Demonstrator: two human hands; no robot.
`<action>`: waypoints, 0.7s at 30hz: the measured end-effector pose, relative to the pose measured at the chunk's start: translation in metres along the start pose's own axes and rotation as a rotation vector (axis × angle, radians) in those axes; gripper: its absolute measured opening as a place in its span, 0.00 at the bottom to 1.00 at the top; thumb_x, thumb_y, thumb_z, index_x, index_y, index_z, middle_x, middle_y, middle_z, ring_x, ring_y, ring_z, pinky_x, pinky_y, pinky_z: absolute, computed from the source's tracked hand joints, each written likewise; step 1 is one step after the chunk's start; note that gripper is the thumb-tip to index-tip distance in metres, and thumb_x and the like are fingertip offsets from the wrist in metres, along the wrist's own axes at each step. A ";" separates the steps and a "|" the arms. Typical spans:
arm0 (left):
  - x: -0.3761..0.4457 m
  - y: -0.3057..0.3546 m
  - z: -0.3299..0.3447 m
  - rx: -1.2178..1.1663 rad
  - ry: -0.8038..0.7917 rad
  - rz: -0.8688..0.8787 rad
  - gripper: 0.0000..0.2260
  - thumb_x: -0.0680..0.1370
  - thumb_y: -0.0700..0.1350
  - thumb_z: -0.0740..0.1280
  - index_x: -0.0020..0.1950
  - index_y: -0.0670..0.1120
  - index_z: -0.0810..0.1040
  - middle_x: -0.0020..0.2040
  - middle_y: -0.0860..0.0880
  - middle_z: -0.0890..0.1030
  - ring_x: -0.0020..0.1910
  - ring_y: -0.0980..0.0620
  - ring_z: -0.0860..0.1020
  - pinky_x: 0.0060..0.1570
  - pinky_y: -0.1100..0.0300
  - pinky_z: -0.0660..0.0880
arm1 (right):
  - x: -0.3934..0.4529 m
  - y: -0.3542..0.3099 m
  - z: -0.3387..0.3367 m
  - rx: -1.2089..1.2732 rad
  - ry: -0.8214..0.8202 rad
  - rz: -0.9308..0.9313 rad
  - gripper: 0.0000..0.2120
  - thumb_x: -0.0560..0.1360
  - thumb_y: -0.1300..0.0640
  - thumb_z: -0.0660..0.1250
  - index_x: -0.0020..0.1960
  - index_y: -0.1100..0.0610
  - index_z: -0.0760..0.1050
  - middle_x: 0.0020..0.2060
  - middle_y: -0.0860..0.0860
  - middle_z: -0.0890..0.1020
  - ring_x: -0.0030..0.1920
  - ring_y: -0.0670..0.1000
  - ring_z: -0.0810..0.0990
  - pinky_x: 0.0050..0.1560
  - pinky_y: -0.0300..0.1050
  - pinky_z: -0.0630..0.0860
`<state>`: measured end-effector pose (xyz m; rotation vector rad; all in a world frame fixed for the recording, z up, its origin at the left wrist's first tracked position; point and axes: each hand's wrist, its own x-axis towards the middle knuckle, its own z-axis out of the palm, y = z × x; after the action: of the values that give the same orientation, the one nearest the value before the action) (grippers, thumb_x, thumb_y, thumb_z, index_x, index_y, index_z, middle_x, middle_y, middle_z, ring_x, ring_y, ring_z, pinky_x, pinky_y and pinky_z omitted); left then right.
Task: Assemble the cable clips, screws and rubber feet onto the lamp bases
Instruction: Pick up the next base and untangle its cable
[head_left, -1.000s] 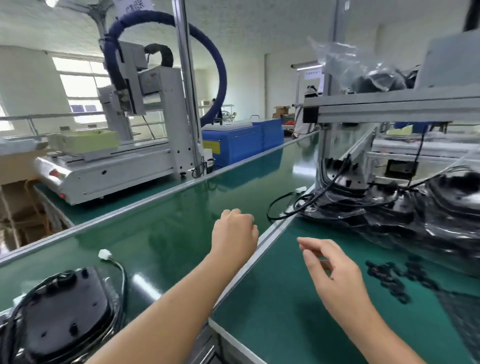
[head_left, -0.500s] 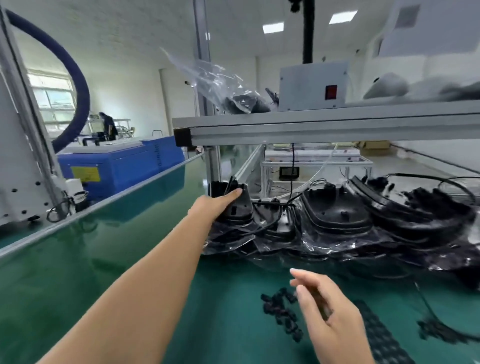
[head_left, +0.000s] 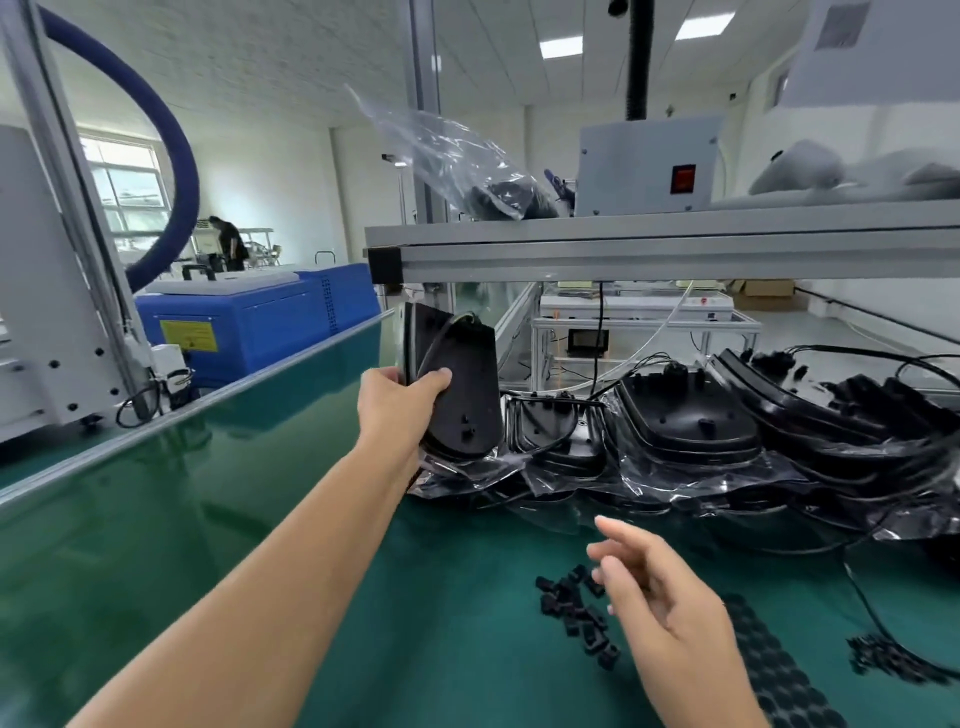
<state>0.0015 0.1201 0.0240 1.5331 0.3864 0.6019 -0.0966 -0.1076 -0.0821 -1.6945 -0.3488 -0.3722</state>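
Head view, looking down the green worktop (head_left: 311, 597). Task looks barely started on this piece. Left hand (head_left: 397, 397) has its grip closed on one black lamp base (head_left: 460, 384), thumb across the near face, fingers behind; base tipped up on edge, lower end at the plastic wrapping beneath, top leaning toward the shelf frame (head_left: 649, 252). No clip, screw or foot visibly fitted to it, though its face is dark and small parts would be hard to make out.

Right hand (head_left: 670, 618) hangs loose and empty above the worktop, fingers spread, holding nothing. Just left of it, a scatter of small black cable clips (head_left: 571, 608). A dark dimpled sheet, probably the rubber feet (head_left: 769, 670), lies just beyond the wrist. Screws not seen.

Stock remaining: a row of lamp bases in clear bags (head_left: 691, 421) stretches right under the shelf, cables trailing. Judging by that pile, most of the job is still ahead.

Held base is well apart from the right hand and the clips; it must come nearer before fitting.
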 end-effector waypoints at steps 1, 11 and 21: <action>-0.013 0.005 -0.010 -0.043 -0.028 -0.009 0.25 0.66 0.49 0.77 0.57 0.38 0.74 0.51 0.37 0.82 0.47 0.38 0.82 0.50 0.41 0.80 | 0.000 -0.005 0.001 0.055 -0.024 0.033 0.15 0.77 0.61 0.66 0.57 0.43 0.78 0.47 0.43 0.84 0.48 0.47 0.82 0.47 0.39 0.78; -0.151 -0.036 -0.055 -0.129 -0.397 -0.203 0.22 0.70 0.44 0.77 0.61 0.48 0.74 0.46 0.43 0.86 0.45 0.43 0.85 0.50 0.47 0.80 | -0.021 -0.038 0.012 0.194 -0.200 0.404 0.43 0.59 0.31 0.68 0.72 0.37 0.60 0.38 0.54 0.82 0.32 0.48 0.82 0.29 0.43 0.77; -0.146 -0.049 -0.085 0.662 -1.120 0.043 0.23 0.66 0.63 0.73 0.60 0.62 0.77 0.39 0.51 0.83 0.28 0.55 0.76 0.35 0.63 0.74 | -0.077 -0.035 -0.067 -0.371 -0.257 0.542 0.50 0.54 0.25 0.60 0.75 0.39 0.58 0.68 0.35 0.67 0.68 0.41 0.67 0.68 0.40 0.63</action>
<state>-0.1594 0.1061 -0.0464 2.2396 -0.3570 -0.4577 -0.1846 -0.1705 -0.0750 -2.1224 0.0087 0.1971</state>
